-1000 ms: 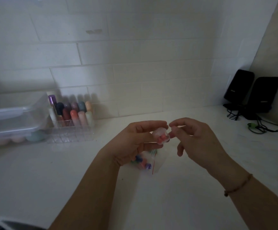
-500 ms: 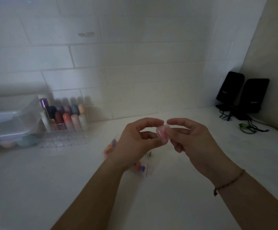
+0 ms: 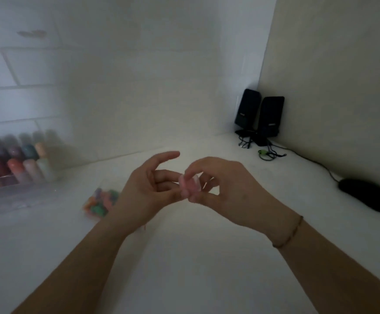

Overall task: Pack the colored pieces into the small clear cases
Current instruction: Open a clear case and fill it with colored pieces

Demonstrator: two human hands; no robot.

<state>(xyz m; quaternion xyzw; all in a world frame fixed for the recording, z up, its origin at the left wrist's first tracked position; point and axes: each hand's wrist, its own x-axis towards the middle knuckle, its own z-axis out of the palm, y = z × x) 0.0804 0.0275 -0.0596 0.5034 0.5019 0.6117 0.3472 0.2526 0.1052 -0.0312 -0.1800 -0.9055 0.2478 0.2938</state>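
Two bare hands meet above the white counter point(image 3: 184, 279), and between them is one small clear case point(image 3: 190, 185) with something pink inside (one piece or more, the blur hides it). The right hand point(image 3: 227, 189) pinches the case between thumb and fingertips from above and below. The left hand point(image 3: 146, 189) touches the case's left side with its lower fingers and thumb, while its index finger points out free; whether it truly grips the case I cannot tell. A thin bracelet point(image 3: 290, 233) circles the right wrist.

On the counter just left of the left wrist lies one clear bag point(image 3: 100, 201) of colored pieces, orange, green and blue among them, too smeared to count and partly hidden behind the hand. At the far left stands one clear organizer point(image 3: 7, 184), cut off by the frame edge, holding two rows of capped tubes in assorted colors; roughly nine show, all blurred.

In the right corner stand two black speakers point(image 3: 259, 114) with tangled cables point(image 3: 268, 151) at their base. One dark mouse point(image 3: 368, 194) lies near the right edge, its cord running back toward the speakers.
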